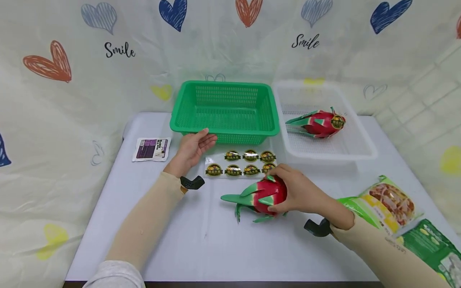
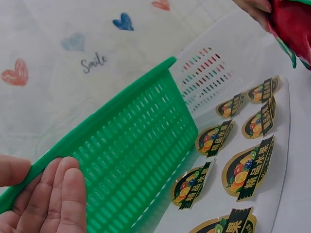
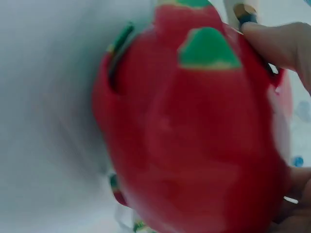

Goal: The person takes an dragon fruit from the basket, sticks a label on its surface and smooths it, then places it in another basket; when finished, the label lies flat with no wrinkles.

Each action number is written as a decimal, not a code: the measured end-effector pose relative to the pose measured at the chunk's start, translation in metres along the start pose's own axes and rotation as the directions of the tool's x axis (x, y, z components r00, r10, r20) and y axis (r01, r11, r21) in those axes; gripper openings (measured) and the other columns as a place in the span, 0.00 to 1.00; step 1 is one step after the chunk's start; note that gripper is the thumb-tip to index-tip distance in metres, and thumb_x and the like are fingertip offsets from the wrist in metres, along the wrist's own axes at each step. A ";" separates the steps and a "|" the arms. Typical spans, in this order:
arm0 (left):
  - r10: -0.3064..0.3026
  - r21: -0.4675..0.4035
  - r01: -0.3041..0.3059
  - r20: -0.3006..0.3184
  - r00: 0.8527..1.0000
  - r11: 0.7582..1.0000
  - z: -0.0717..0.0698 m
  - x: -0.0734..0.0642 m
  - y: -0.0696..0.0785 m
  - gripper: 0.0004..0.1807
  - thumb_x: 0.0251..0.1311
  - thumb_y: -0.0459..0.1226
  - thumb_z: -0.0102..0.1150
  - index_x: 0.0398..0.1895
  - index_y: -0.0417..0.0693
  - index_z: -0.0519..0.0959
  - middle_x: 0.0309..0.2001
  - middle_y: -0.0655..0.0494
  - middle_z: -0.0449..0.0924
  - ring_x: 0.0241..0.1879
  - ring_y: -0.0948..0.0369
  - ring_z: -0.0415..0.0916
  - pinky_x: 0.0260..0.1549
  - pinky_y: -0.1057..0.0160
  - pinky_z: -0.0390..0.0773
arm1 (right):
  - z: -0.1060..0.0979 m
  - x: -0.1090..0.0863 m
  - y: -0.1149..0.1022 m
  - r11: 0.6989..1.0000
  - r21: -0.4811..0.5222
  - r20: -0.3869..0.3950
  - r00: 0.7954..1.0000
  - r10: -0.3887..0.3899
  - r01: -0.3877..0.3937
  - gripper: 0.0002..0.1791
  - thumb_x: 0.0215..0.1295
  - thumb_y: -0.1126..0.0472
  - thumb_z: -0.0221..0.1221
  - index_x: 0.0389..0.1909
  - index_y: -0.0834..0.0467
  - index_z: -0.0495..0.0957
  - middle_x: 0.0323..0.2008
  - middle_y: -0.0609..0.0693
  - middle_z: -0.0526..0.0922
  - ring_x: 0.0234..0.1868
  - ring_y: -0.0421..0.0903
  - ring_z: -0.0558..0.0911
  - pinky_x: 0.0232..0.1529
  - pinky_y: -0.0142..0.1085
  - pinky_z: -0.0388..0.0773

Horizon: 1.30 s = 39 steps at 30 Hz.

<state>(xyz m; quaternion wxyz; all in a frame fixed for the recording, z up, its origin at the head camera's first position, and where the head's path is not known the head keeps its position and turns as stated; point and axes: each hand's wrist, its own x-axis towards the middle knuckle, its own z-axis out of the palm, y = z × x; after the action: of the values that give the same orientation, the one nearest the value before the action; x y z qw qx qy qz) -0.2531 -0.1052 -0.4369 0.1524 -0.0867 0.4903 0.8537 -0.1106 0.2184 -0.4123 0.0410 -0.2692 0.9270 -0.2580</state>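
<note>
My right hand (image 1: 300, 190) grips a red dragon fruit (image 1: 268, 196) with green scales, thumb and fingers on either side of its round end. Its leafy tip points left, low over the table. In the right wrist view the red skin (image 3: 194, 145) fills most of the picture. My left hand (image 1: 194, 150) is at the front left rim of a green plastic basket (image 1: 227, 138), palm turned inward and fingers fairly straight. Between the hands lies a sheet of round black-and-gold fruit stickers (image 1: 241, 164), partly overlapped by the right hand.
A white basket (image 1: 324, 152) at the back right holds another dragon fruit (image 1: 318, 125) bearing a gold-and-black sticker. A purple-and-white packet (image 1: 151, 149) lies at left. Colourful food bags (image 1: 389, 204) lie at the right edge. A patterned curtain (image 1: 230, 48) hangs behind.
</note>
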 end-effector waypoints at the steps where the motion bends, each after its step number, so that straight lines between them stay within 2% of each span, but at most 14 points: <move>1: 0.003 0.005 -0.003 -0.002 1.000 1.000 0.001 -0.001 0.001 0.08 0.77 0.37 0.56 0.41 0.41 0.79 0.32 0.52 0.91 0.37 0.61 0.90 0.43 0.68 0.87 | 0.002 -0.001 -0.003 1.000 0.000 -0.006 1.000 0.001 -0.001 0.44 0.40 0.50 0.84 0.59 0.59 0.76 0.51 0.48 0.79 0.51 0.45 0.80 0.43 0.36 0.87; 13: 0.022 0.019 -0.022 -0.019 1.000 1.000 0.000 -0.003 0.001 0.08 0.76 0.37 0.57 0.45 0.41 0.79 0.33 0.53 0.91 0.37 0.61 0.90 0.43 0.68 0.87 | 0.023 -0.010 -0.033 0.999 -0.017 -0.042 0.998 0.046 -0.047 0.44 0.39 0.48 0.85 0.58 0.55 0.74 0.54 0.48 0.76 0.57 0.46 0.77 0.44 0.40 0.89; 22: 0.063 0.027 -0.062 -0.043 0.997 0.998 0.002 -0.003 -0.003 0.08 0.76 0.38 0.57 0.42 0.41 0.80 0.32 0.54 0.91 0.36 0.63 0.90 0.42 0.68 0.87 | 0.025 -0.016 -0.037 0.998 -0.028 -0.041 0.998 0.047 -0.048 0.47 0.42 0.42 0.83 0.62 0.53 0.73 0.60 0.48 0.75 0.61 0.48 0.75 0.46 0.43 0.89; 26: 0.103 0.145 -0.091 -0.080 0.991 0.985 0.004 -0.003 -0.007 0.12 0.76 0.41 0.58 0.47 0.39 0.80 0.34 0.54 0.90 0.38 0.63 0.89 0.45 0.66 0.87 | 0.016 -0.015 -0.032 0.996 0.038 -0.029 0.997 0.078 -0.077 0.50 0.45 0.37 0.81 0.67 0.51 0.72 0.63 0.48 0.74 0.62 0.50 0.76 0.48 0.45 0.89; 28: 0.134 0.285 -0.105 -0.086 0.987 0.953 0.005 -0.002 -0.011 0.16 0.76 0.43 0.59 0.51 0.37 0.81 0.39 0.51 0.91 0.42 0.60 0.89 0.49 0.63 0.87 | 0.006 -0.014 -0.029 0.995 0.051 -0.038 0.996 0.082 -0.080 0.49 0.47 0.35 0.79 0.68 0.51 0.72 0.63 0.48 0.75 0.61 0.51 0.78 0.52 0.48 0.87; 29: 0.147 0.384 -0.107 -0.076 0.986 0.917 0.005 -0.002 -0.013 0.18 0.75 0.44 0.60 0.53 0.37 0.81 0.42 0.49 0.91 0.45 0.58 0.88 0.51 0.61 0.86 | 0.001 -0.013 -0.027 0.995 0.057 -0.046 0.996 0.081 -0.078 0.47 0.49 0.35 0.78 0.67 0.51 0.73 0.62 0.48 0.76 0.61 0.51 0.79 0.53 0.49 0.87; 30: 0.164 0.503 -0.114 -0.055 0.985 0.857 0.005 -0.001 -0.015 0.19 0.74 0.46 0.60 0.54 0.38 0.82 0.45 0.48 0.90 0.48 0.57 0.87 0.53 0.59 0.85 | -0.005 -0.011 -0.025 0.995 0.059 -0.054 0.995 0.080 -0.077 0.45 0.50 0.36 0.77 0.66 0.51 0.74 0.62 0.48 0.78 0.60 0.52 0.80 0.54 0.51 0.86; 31: 0.174 0.617 -0.123 -0.023 0.984 0.777 0.005 -0.001 -0.017 0.20 0.74 0.47 0.61 0.55 0.40 0.82 0.48 0.48 0.89 0.50 0.56 0.86 0.55 0.57 0.84 | -0.010 -0.010 -0.023 0.995 0.062 -0.063 0.995 0.076 -0.072 0.42 0.52 0.37 0.77 0.65 0.51 0.76 0.60 0.48 0.79 0.59 0.53 0.81 0.55 0.52 0.85; 33: 0.181 0.801 -0.161 0.067 0.981 0.577 0.006 0.001 -0.021 0.19 0.72 0.47 0.62 0.55 0.43 0.83 0.53 0.47 0.88 0.54 0.52 0.84 0.56 0.54 0.82 | -0.020 -0.006 -0.019 0.996 0.056 -0.073 0.994 0.075 -0.071 0.36 0.55 0.40 0.76 0.62 0.52 0.78 0.57 0.47 0.82 0.57 0.51 0.82 0.56 0.52 0.84; 35: 0.172 0.904 -0.215 0.160 0.972 0.370 0.006 0.002 -0.024 0.18 0.70 0.46 0.63 0.55 0.46 0.84 0.55 0.48 0.87 0.56 0.51 0.83 0.57 0.52 0.81 | -0.027 0.001 -0.015 0.996 0.064 -0.084 0.994 0.073 -0.068 0.29 0.60 0.45 0.75 0.59 0.53 0.81 0.54 0.47 0.85 0.54 0.49 0.83 0.55 0.50 0.84; 36: 0.162 0.926 -0.239 0.199 0.967 0.293 0.007 0.002 -0.026 0.17 0.69 0.46 0.64 0.55 0.47 0.84 0.55 0.48 0.87 0.56 0.51 0.83 0.57 0.52 0.81 | -0.031 0.005 -0.013 0.996 0.067 -0.084 0.994 0.072 -0.066 0.25 0.62 0.47 0.73 0.57 0.54 0.82 0.51 0.47 0.86 0.51 0.48 0.84 0.53 0.49 0.84; 37: 0.145 0.936 -0.258 0.229 0.963 0.240 0.008 0.003 -0.027 0.17 0.68 0.44 0.65 0.55 0.46 0.84 0.55 0.48 0.86 0.56 0.51 0.83 0.57 0.51 0.81 | -0.033 0.009 -0.011 0.995 0.072 -0.080 0.994 0.068 -0.063 0.22 0.65 0.49 0.72 0.55 0.55 0.83 0.49 0.48 0.87 0.48 0.47 0.84 0.51 0.47 0.84; 38: 0.129 0.940 -0.275 0.253 0.959 0.203 0.008 0.003 -0.028 0.18 0.66 0.43 0.66 0.55 0.45 0.84 0.55 0.47 0.86 0.56 0.50 0.83 0.58 0.51 0.81 | -0.035 0.015 -0.009 0.996 0.068 -0.070 0.996 0.060 -0.055 0.19 0.67 0.51 0.70 0.54 0.56 0.83 0.48 0.48 0.88 0.46 0.46 0.84 0.49 0.45 0.84; 39: 0.111 0.942 -0.283 0.266 0.957 0.182 0.009 0.004 -0.029 0.19 0.65 0.42 0.67 0.56 0.44 0.84 0.54 0.47 0.86 0.56 0.50 0.83 0.59 0.51 0.81 | -0.037 0.021 -0.006 0.997 0.066 -0.059 0.997 0.051 -0.047 0.17 0.68 0.53 0.69 0.52 0.57 0.84 0.45 0.49 0.88 0.43 0.45 0.84 0.46 0.43 0.84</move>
<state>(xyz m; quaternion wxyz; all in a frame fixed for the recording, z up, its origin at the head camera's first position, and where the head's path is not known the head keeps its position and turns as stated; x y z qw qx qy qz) -0.2463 -0.0830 -0.4574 0.0948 0.1508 0.9110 0.3720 -0.1335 0.2198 -0.3760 0.0279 -0.2372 0.9253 -0.2946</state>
